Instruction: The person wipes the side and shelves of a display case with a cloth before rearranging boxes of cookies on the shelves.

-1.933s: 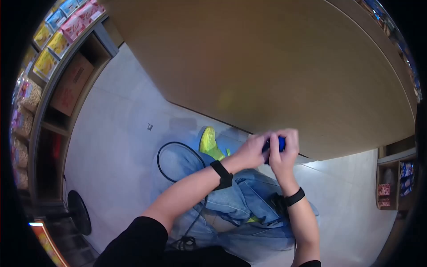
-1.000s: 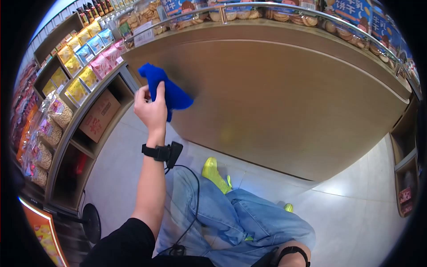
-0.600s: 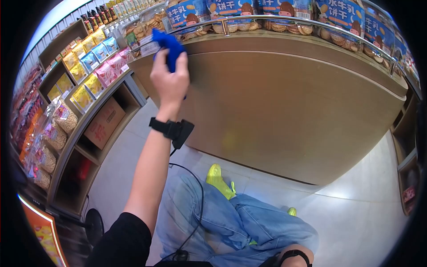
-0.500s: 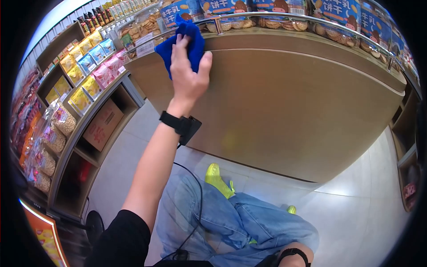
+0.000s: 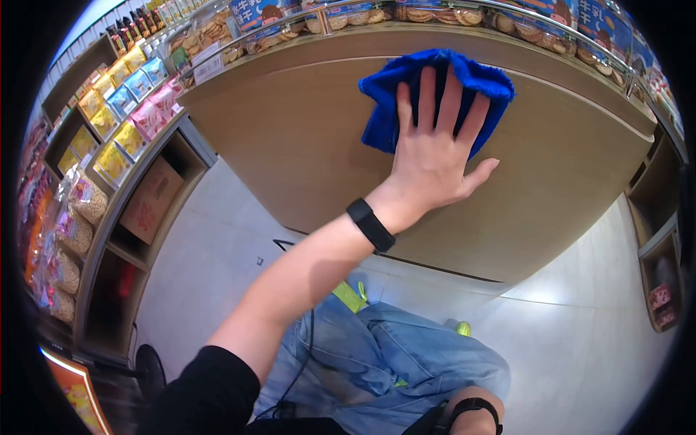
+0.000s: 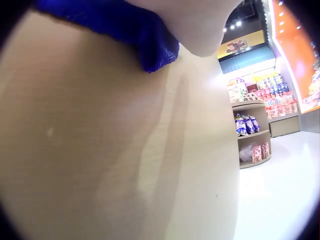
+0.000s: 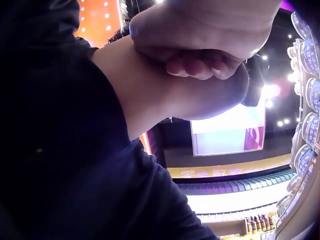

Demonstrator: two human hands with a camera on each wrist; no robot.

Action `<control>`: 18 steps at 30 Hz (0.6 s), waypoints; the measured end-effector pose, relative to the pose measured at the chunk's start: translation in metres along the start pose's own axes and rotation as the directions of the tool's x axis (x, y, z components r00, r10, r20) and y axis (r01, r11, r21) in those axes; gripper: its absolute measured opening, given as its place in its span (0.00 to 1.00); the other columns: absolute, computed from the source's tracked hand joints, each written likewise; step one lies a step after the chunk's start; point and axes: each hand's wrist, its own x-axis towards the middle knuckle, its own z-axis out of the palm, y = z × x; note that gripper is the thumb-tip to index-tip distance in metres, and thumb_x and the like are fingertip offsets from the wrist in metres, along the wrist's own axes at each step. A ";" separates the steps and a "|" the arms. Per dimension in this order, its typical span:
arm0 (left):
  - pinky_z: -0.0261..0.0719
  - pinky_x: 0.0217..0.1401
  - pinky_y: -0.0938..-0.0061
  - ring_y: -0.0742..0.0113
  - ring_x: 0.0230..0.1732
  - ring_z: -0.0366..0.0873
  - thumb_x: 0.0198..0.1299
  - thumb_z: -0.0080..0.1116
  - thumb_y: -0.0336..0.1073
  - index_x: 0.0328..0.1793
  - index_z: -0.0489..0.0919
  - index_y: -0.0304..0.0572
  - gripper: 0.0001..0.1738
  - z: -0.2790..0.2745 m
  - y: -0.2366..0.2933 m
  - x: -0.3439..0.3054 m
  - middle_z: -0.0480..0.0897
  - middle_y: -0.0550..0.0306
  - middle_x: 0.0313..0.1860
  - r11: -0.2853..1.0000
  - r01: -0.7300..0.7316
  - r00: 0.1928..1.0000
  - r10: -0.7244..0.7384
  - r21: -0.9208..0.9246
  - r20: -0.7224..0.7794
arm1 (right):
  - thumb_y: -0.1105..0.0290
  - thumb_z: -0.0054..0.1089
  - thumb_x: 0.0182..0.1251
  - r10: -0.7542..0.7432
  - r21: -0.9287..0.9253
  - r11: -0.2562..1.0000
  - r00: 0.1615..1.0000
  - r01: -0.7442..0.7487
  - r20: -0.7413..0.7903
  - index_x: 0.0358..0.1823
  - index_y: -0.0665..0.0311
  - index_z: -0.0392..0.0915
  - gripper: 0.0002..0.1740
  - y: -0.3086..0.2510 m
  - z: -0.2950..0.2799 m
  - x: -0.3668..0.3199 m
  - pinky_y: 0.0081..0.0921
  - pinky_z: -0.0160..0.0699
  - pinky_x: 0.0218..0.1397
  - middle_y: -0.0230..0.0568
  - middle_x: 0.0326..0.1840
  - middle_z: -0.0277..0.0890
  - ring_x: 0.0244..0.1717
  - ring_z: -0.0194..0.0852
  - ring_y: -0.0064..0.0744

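Observation:
A blue cloth (image 5: pixel 384 119) lies spread against the upper part of the wood-coloured counter panel (image 5: pixel 304 145) in the head view. My left hand (image 5: pixel 435 156) rests on it with straight, spread fingers; the thumb points right, off the cloth. In the left wrist view, the cloth's edge (image 6: pixel 155 50) hangs beside the hand, close against the panel. My right hand (image 7: pixel 205 30) has loosely curled fingers with nothing seen in them, and overlaps the left forearm (image 7: pixel 155 95) in the right wrist view. In the head view it is mostly out of sight, by the lap at the bottom right.
Tubs of biscuits (image 5: pixel 435 13) stand along the counter top behind a metal rail (image 5: pixel 324 22). Shelves of packaged snacks (image 5: pixel 119 156) rise at left, with a cardboard box (image 5: pixel 152 199) below. A black cable (image 5: pixel 308 355) crosses the knees. Another shelf (image 5: pixel 663 268) stands at right.
My left hand has carried the blue cloth right and down from the counter's upper left edge. Its fingers are now spread wide over the cloth. Earlier still, both hands held something blue together near the lap.

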 end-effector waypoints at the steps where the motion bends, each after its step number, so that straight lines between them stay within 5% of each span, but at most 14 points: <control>1: 0.45 0.72 0.25 0.15 0.75 0.47 0.50 0.67 0.60 0.76 0.64 0.41 0.51 -0.001 0.003 -0.002 0.53 0.23 0.76 0.999 0.038 0.998 -0.039 0.028 0.042 | 0.68 0.50 0.69 -0.016 -0.005 1.000 1.000 0.016 -0.008 0.31 0.66 0.81 0.13 0.002 0.001 0.000 0.37 0.73 0.17 0.37 0.21 0.73 0.17 0.74 0.36; 6: 0.41 0.73 0.22 0.21 0.78 0.44 0.52 0.65 0.61 0.75 0.66 0.47 0.47 0.000 -0.006 -0.032 0.58 0.29 0.72 0.976 0.205 0.975 -0.210 0.076 0.073 | 0.68 0.50 0.69 -0.031 -0.062 0.998 1.000 0.031 0.003 0.31 0.66 0.81 0.12 -0.004 -0.002 -0.001 0.37 0.73 0.17 0.37 0.21 0.73 0.17 0.74 0.36; 11: 0.36 0.77 0.28 0.20 0.79 0.37 0.54 0.64 0.65 0.77 0.58 0.28 0.56 -0.015 -0.053 -0.072 0.49 0.22 0.75 0.920 0.336 0.935 -0.351 0.201 0.043 | 0.68 0.51 0.68 -0.014 -0.115 0.993 0.996 0.004 -0.085 0.31 0.66 0.81 0.12 -0.011 0.010 -0.005 0.37 0.73 0.17 0.37 0.21 0.73 0.17 0.74 0.36; 12: 0.33 0.77 0.29 0.19 0.79 0.33 0.56 0.63 0.64 0.79 0.49 0.22 0.61 -0.019 -0.065 -0.085 0.43 0.17 0.77 0.923 0.319 0.937 -0.342 0.216 0.075 | 0.68 0.51 0.68 -0.022 -0.117 0.993 0.991 0.007 -0.132 0.31 0.66 0.81 0.12 -0.008 0.018 -0.008 0.37 0.73 0.17 0.37 0.20 0.73 0.17 0.74 0.36; 18: 0.30 0.79 0.34 0.18 0.79 0.31 0.60 0.62 0.62 0.79 0.40 0.18 0.64 -0.026 -0.099 -0.171 0.36 0.12 0.78 0.875 0.467 0.854 -0.483 0.129 0.190 | 0.68 0.51 0.68 0.029 -0.055 0.997 0.931 -0.052 -0.363 0.30 0.66 0.80 0.12 -0.002 0.061 -0.022 0.37 0.73 0.17 0.37 0.20 0.73 0.17 0.74 0.36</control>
